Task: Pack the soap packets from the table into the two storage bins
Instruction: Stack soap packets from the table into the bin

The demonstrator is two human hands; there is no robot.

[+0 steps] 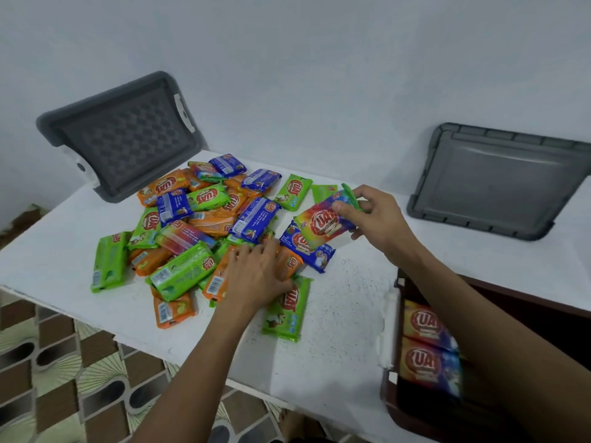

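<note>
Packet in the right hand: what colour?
The packet in the right hand is a rainbow gradient: red, yellow, green, blue. Head view, the only one.

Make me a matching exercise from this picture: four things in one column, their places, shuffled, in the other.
Things
1. rainbow packet
2. left hand
3. bin
4. patterned lid

Places
A. leaning on the wall, far left
B. lower right, packets inside
C. palm down on the pile
D. in the right hand

Pairs: 1-D, 2-C, 3-B, 4-A
</note>
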